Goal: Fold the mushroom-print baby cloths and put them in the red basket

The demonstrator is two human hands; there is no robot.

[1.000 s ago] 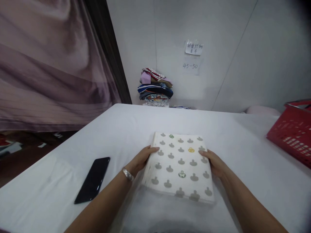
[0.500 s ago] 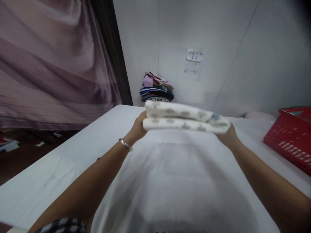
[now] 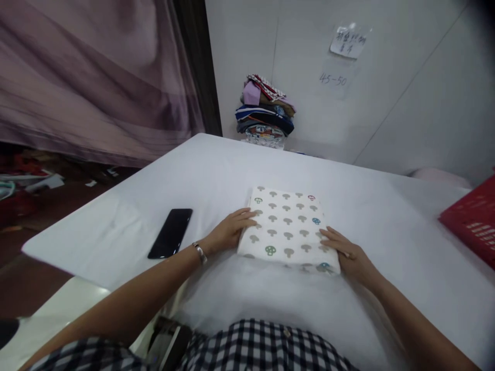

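A folded white cloth [image 3: 288, 226] printed with grey, green, blue and red mushrooms lies flat on the white table [image 3: 216, 165]. My left hand [image 3: 234, 228] rests at its left edge, fingertips on top of the fabric, thumb hidden. At the right edge, my right hand [image 3: 346, 250] touches the cloth with its fingers extended over the surface. Whether either thumb is under the cloth cannot be seen.
A black phone [image 3: 170, 233] lies left of my left forearm. Folded fabrics [image 3: 265, 113] are stacked at the table's far edge by the wall. A red basket [image 3: 474, 219] stands at the right. A pink curtain [image 3: 116, 77] hangs at the left.
The cloth, held up between both hands before, has come down and nearer to me onto the table. Both hands have lowered with it, and the view has tilted down, showing the phone.
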